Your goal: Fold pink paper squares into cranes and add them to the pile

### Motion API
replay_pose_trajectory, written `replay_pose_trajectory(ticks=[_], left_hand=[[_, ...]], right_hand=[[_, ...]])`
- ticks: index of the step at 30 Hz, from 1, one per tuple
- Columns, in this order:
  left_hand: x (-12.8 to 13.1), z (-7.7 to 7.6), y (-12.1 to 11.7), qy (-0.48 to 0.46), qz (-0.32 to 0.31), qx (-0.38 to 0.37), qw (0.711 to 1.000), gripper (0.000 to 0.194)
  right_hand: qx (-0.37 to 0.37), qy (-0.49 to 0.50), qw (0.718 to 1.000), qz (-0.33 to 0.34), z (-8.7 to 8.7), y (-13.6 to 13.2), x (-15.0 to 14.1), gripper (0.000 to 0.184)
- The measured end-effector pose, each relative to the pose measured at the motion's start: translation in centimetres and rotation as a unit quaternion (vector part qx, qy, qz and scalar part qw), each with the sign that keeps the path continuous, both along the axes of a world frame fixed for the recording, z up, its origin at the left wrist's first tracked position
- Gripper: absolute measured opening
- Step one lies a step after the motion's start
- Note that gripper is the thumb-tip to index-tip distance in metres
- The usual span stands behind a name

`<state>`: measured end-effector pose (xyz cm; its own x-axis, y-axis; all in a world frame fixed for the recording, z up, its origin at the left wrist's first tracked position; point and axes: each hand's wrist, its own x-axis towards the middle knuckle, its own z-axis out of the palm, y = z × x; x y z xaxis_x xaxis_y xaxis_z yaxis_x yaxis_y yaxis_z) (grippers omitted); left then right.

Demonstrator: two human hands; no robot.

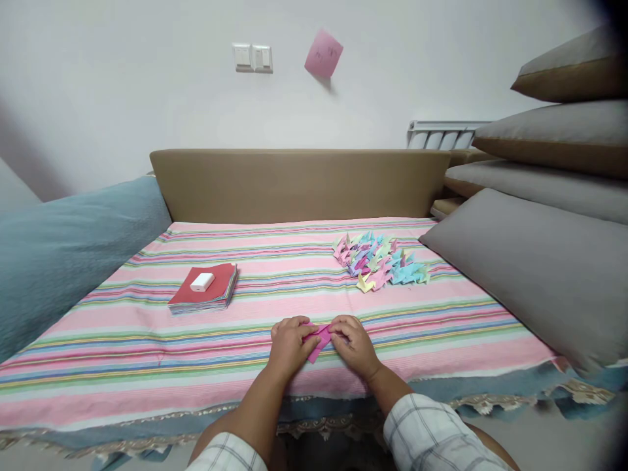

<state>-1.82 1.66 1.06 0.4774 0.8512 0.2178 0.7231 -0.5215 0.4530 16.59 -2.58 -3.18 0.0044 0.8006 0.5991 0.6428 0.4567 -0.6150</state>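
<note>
Between my two hands is a small piece of magenta origami paper [320, 343], partly folded, with a pointed end toward me. My left hand [293, 340] pinches its left side, fingers bent over the top. From the other side my right hand [352, 340] grips the upper right corner between thumb and fingers. Fingertips hide part of the folds. Beyond my right hand lies a cluster of folded paper cranes [375, 261] in pink, blue, yellow and purple. To the left is a stack of coloured paper [209, 294], red sheet uppermost, carrying a white box-shaped object [203, 282].
A striped cloth [122, 333] covers the seat under my hands. Grey cushions [534, 261] are piled along the right. A blue-covered armrest [73, 248] bounds the left, and a brown backrest [299, 186] stands behind. On the wall are switches [252, 58] and a pink note [324, 54].
</note>
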Motion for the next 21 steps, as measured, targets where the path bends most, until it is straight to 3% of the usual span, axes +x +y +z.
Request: replay_pose_trajectory(ticks=[11,21], left_hand=[[0.16,-0.22,-0.02,-0.004,-0.004,0.012,1.0,0.024],[0.31,-0.25,-0.28,0.019,-0.012,0.042,0.999,0.022]], right_hand=[[0.02,-0.063,0.996,-0.066,-0.23,-0.35,-0.49,0.02],[0.019,-0.048,0.994,-0.095,-0.33,-0.3,-0.49,0.012]])
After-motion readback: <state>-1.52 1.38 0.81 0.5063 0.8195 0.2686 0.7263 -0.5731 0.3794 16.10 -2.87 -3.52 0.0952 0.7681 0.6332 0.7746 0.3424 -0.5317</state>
